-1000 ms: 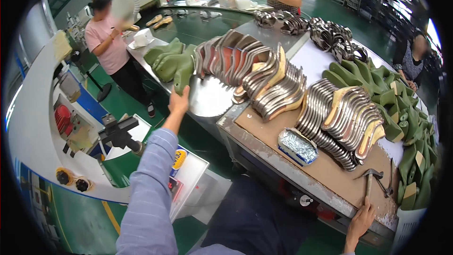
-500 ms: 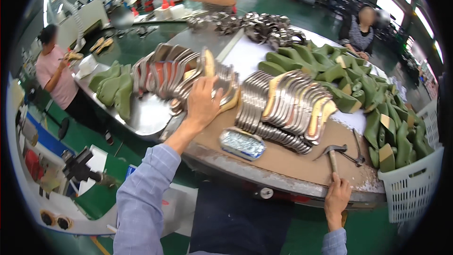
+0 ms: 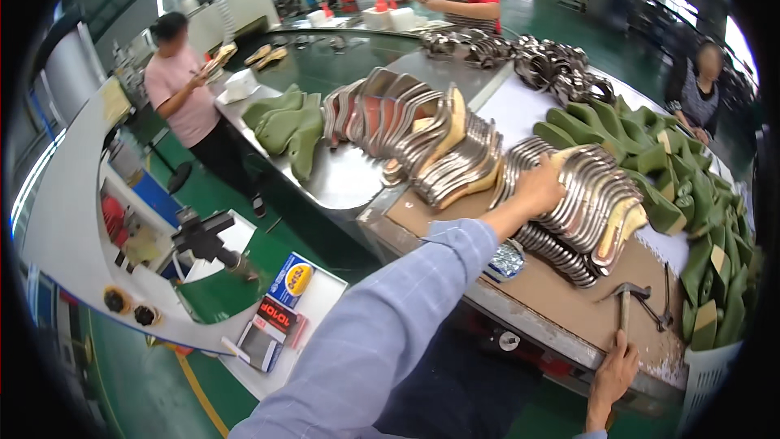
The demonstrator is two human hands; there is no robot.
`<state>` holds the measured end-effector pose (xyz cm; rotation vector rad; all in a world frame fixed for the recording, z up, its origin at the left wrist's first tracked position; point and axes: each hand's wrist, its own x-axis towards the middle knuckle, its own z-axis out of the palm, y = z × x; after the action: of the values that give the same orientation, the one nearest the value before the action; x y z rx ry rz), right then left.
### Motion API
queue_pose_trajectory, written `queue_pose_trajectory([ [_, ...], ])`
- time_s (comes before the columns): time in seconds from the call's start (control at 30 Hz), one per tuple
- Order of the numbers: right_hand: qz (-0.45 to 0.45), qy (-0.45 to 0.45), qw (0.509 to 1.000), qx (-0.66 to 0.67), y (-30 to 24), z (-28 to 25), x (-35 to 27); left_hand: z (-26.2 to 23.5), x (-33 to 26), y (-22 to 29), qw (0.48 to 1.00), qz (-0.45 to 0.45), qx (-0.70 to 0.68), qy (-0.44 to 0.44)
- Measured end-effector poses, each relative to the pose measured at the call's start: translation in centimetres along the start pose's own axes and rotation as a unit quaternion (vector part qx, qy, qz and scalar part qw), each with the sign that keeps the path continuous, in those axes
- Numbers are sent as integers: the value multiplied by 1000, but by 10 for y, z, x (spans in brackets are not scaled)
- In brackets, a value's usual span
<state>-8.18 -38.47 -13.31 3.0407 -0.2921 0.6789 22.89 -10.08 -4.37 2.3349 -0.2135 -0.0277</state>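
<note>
My left hand (image 3: 538, 189) reaches over the right-hand row of nested, shiny silver shoe-shaped pieces (image 3: 597, 195), some with tan undersides. It touches the row's left part; its fingertips are hidden among the pieces. A second row of similar pieces (image 3: 459, 171) curves away to the left, with reddish-brown ones farther back. By the bench's front edge my right hand (image 3: 615, 370) is closed around the wooden handle of a hammer (image 3: 625, 313). The hammer's head rests on the brown bench top, beside dark metal pincers (image 3: 665, 309).
Green shoe lasts (image 3: 650, 154) are heaped at the right above a white basket (image 3: 708, 374); more lasts (image 3: 288, 126) lie left. My left sleeve partly hides a foil-covered block (image 3: 507, 260). Small boxes (image 3: 276, 321) sit on a low shelf. Other people (image 3: 187, 89) work around the bench.
My left hand has moved from the left row of silver pieces to the right row. The view has swung left. My right hand still holds the hammer.
</note>
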Motion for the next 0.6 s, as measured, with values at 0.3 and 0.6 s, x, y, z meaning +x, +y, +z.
queue_pose_trajectory([
  [0.3,2,16,998,-53,-2,4,6,16,22,-10,899,325,-67,287],
  [0.6,68,66,984,149,29,-18,14,-52,-33,-32,797,112,-584,-101],
])
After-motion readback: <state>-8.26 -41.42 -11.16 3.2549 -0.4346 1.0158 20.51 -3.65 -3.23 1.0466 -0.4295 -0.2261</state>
